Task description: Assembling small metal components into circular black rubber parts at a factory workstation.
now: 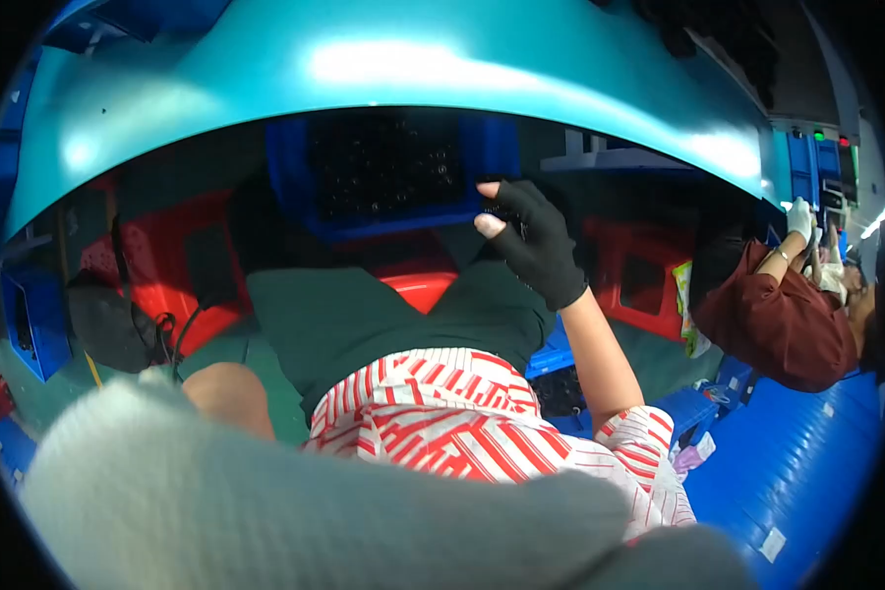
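My right hand (536, 244) wears a black glove that leaves the thumb and fingertip bare. It hovers above my right thigh, beside the near right corner of a blue bin (339, 232). Its thumb and forefinger are curved and apart, and I see nothing held between them. Many small, shiny dark pieces (388, 162) lie in the bin, which sits below the table edge. Very close and blurred, a pale grey-white gloved shape, apparently my raised left hand (167, 472), covers the lower left. Its fingers cannot be made out.
A glossy teal table (265, 79) curves across the top. Red stools (639, 275) stand on both sides. A black bag (113, 320) and a blue crate (34, 320) are at left. At right, a person in a maroon top (782, 320) sits near blue sheeting (787, 462).
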{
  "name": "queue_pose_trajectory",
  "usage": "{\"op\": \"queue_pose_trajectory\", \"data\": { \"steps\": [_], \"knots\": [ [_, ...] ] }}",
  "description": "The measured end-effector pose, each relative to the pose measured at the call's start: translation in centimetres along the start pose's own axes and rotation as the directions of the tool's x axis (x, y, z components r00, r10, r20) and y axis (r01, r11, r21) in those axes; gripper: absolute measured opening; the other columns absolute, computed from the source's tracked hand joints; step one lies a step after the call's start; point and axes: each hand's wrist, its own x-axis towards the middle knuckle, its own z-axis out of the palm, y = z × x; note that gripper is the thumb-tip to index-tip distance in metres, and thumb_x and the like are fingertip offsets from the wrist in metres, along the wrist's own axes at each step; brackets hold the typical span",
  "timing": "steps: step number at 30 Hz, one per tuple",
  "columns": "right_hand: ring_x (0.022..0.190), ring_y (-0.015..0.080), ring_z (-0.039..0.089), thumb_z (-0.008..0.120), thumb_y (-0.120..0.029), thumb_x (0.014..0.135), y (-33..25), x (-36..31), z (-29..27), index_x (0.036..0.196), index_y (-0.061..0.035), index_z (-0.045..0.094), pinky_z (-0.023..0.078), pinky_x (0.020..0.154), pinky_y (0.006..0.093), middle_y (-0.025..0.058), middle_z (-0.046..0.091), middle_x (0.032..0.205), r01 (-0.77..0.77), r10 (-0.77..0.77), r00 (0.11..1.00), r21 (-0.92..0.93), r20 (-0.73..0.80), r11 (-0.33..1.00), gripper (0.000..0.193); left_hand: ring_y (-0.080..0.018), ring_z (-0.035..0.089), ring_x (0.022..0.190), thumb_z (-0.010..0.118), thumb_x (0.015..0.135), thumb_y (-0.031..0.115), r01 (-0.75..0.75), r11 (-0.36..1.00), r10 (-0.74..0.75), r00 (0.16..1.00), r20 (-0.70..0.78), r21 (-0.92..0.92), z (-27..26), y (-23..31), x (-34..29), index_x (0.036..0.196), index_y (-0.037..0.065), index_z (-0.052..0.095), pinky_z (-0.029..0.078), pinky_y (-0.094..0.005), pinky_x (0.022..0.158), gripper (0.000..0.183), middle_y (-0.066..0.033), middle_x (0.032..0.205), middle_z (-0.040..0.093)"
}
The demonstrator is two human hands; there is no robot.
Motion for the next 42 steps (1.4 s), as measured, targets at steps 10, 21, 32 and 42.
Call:
{"op": "queue_pose_trajectory", "data": {
  "steps": [10, 21, 32, 42],
  "knots": [
    [0.087, 0.0265, 0.06, 0.069, -0.011, 0.08, 0.7, -2.3, 1.2, 0.109, -0.0002, 0.061, 0.047, 0.076, 0.0322, 0.0143, 0.06, 0.097, 0.045, -0.044, 0.996, 0.013, -0.078, 0.999, 0.032, -0.0316, 0.063, 0.092, 0.059, 0.085, 0.018, -0.171, 0.971, 0.185, 0.98, -0.076, 0.167, -3.1, 0.3, -1.2, 0.11, -0.007, 0.06, 0.052, -0.0396, 0.08, 0.035, -0.02, 0.103, 0.064],
    [0.084, 0.0214, 0.06, 0.068, -0.01, 0.082, 1.2, -1.5, 0.5, 0.112, -0.0018, 0.06, 0.047, 0.073, 0.0286, 0.012, 0.059, 0.1, 0.118, -0.119, 0.993, -0.032, -0.016, 0.993, 0.031, -0.0326, 0.064, 0.089, 0.058, 0.086, 0.019, -0.23, 0.929, 0.294, 0.934, -0.201, 0.291, -2.8, 0.6, -4.6, 0.111, -0.007, 0.059, 0.053, -0.0419, 0.077, 0.036, -0.021, 0.102, 0.064],
    [0.096, 0.028, 0.062, 0.069, -0.008, 0.081, -2.1, -0.7, -1.7, 0.11, -0.003, 0.062, 0.05, 0.08, 0.0337, 0.0151, 0.062, 0.11, 0.15, -0.15, 0.989, -0.004, -0.013, 0.989, 0.031, -0.0336, 0.064, 0.086, 0.056, 0.088, 0.021, -0.267, 0.928, 0.314, 0.936, -0.159, 0.261, -2.8, 1.0, -5.1, 0.111, -0.008, 0.058, 0.054, -0.0442, 0.074, 0.037, -0.022, 0.1, 0.064],
    [0.081, 0.0259, 0.064, 0.066, -0.024, 0.084, -4.9, 13.2, -10.2, 0.104, -0.004, 0.065, 0.05, 0.075, 0.0331, 0.0128, 0.065, 0.093, 0.196, -0.424, 0.828, -0.518, -0.367, 0.833, 0.028, -0.037, 0.065, 0.085, 0.06, 0.082, 0.008, -0.099, 0.968, 0.155, 0.958, -0.241, 0.228, 2.3, 3.2, -4.1, 0.11, -0.01, 0.06, 0.054, -0.0448, 0.075, 0.033, -0.0253, 0.1, 0.065]
  ]
}}
